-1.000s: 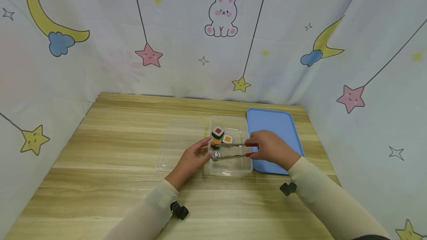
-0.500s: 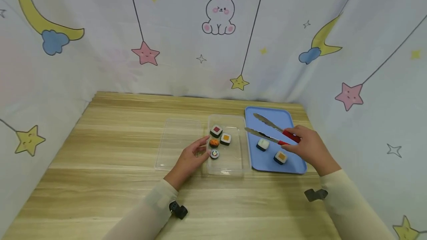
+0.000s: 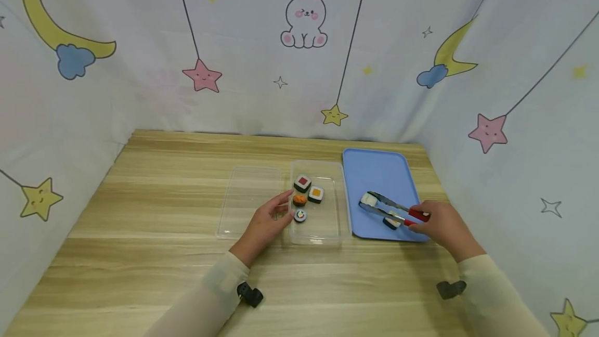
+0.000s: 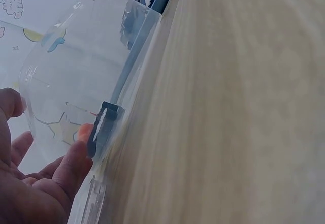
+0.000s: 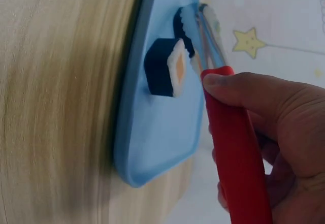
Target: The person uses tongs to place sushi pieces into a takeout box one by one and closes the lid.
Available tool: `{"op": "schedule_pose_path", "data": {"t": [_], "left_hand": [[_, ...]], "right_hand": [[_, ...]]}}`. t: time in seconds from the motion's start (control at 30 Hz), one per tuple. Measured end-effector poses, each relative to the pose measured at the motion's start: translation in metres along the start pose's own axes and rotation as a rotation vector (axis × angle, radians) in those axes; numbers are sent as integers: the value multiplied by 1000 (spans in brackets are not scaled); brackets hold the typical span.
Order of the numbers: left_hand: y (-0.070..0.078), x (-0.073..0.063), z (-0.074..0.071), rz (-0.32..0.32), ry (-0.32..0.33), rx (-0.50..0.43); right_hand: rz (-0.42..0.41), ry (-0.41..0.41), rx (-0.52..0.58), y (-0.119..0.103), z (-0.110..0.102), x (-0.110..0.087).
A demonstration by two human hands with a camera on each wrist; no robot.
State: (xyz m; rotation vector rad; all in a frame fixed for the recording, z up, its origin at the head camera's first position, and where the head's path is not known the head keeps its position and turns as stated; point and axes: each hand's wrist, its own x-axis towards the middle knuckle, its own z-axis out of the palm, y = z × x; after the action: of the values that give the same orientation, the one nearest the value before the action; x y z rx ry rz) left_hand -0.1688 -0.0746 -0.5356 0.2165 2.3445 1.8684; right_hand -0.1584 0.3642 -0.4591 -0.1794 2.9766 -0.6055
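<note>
My right hand [image 3: 442, 225] grips red-handled metal tongs [image 5: 236, 142] over the blue tray [image 3: 374, 163]. The tongs' two arms lie either side of a white-topped toy sushi piece [image 3: 368, 199]. Nearer me on the tray, an orange-centred sushi piece [image 5: 161, 69] is partly covered by one tong arm in the head view. At the left wall of a clear plastic container [image 3: 323, 233] rests my left hand [image 3: 264, 225], thumb and fingertips at its rim, fingers spread. Inside it stand a red-centred piece [image 3: 302, 183], a yellow-centred piece [image 3: 316, 194], an orange-topped piece [image 3: 299, 200] and a small round roll [image 3: 300, 216].
A clear flat lid [image 3: 250, 196] lies on the wooden table [image 3: 154, 212], left of the container. The tray stands right beside the container's right wall. Behind and at both sides hangs a white cloth [image 3: 252, 103] printed with stars, moons and a rabbit.
My right hand has moved the tongs from over the container to the tray on the right, then lowered them around the white-topped piece. My left hand stays at the container.
</note>
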Motion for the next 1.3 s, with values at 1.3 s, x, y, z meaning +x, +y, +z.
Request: {"op": "schedule_pose_path", "data": {"t": [1.3], "left_hand": [[0, 0, -2, 11, -15, -19]], "right_hand": [[-412, -145, -240, -132, -6, 52]]}}
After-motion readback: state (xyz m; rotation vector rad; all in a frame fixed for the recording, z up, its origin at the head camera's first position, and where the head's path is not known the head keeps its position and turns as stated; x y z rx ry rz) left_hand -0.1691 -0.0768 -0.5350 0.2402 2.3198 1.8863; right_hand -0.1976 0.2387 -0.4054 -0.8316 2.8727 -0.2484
